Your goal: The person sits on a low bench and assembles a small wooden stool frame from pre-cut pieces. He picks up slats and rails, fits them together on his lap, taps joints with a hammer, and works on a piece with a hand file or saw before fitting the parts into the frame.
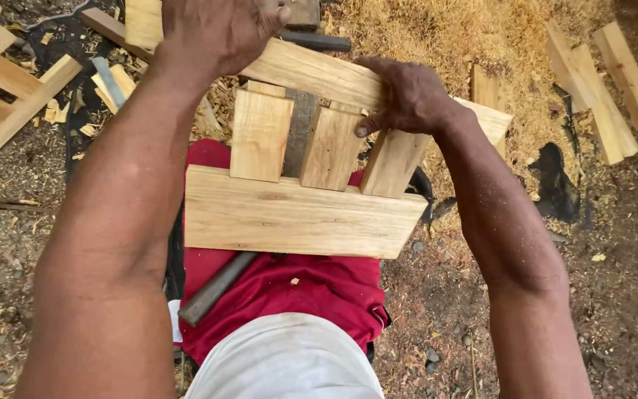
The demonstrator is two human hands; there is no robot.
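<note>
Both gripping the far board [311, 74] of the frame: left hand [219, 29] clamped at its left end, right hand [404, 96] pressing near slats [330, 148]. Hands apart.

Pale wood boards [289, 214], red cloth [297, 288]

Soft, even daylight is falling from above, keeping the pale wooden frame [297, 177] bright and crisp with no glare burning out its grain. Beyond the frame's far right the sawdust pile [437, 37] is glowing warm, while the ground to the frame's far right corner is sinking into dim shade. Under the frame a soft shadow is lying on the red cloth [297, 288], the 2 forearms flanking the frame are stretching with wide-angle distortion, and the left hand [215, 29] is showing slight blur.
</note>
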